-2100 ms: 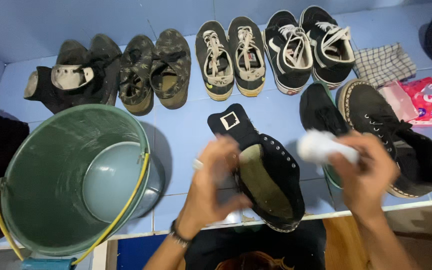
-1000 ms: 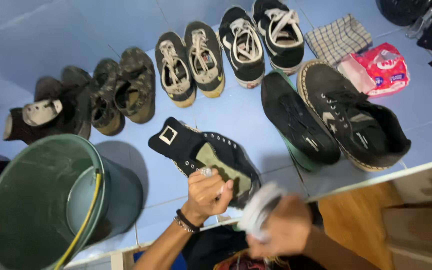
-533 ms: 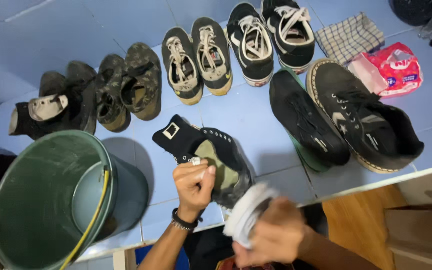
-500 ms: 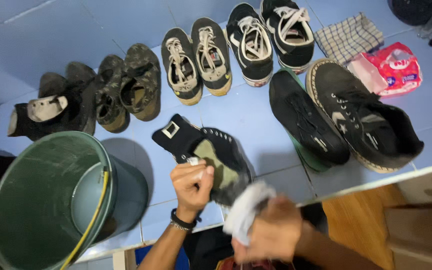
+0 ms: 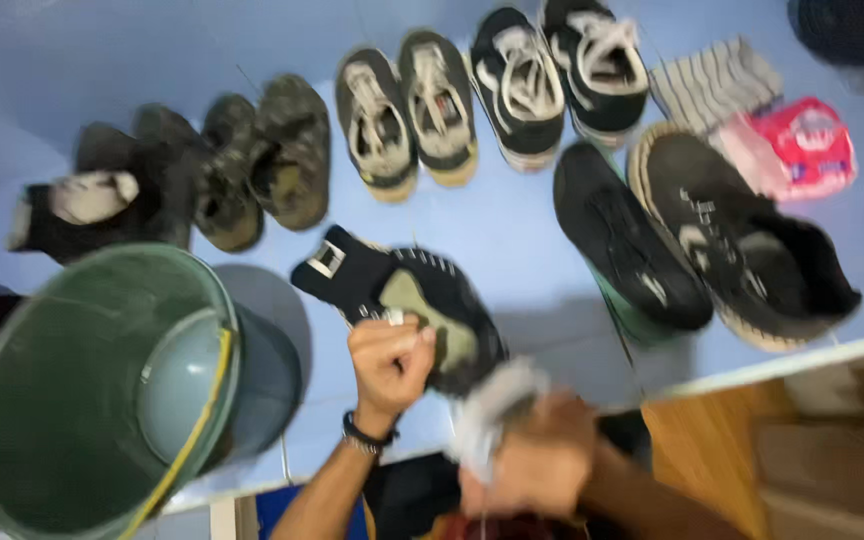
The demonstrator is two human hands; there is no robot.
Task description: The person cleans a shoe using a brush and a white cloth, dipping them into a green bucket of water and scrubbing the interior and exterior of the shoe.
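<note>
A blue tiled ledge (image 5: 522,235) is seen from above, the view blurred. At far left a green bucket (image 5: 62,400) is stood on it, a yellow handle along the rim. Dark shoes (image 5: 282,150) are lined up along the back — several pairs. Near the front edge a black shoe (image 5: 407,300) is lain on its side, gripped at the opening by the clenched left hand (image 5: 389,362). Just right, a white cloth (image 5: 487,410) is bunched in the right hand (image 5: 537,465). Wooden flooring (image 5: 712,450) is visible below the ledge — far right.
</note>
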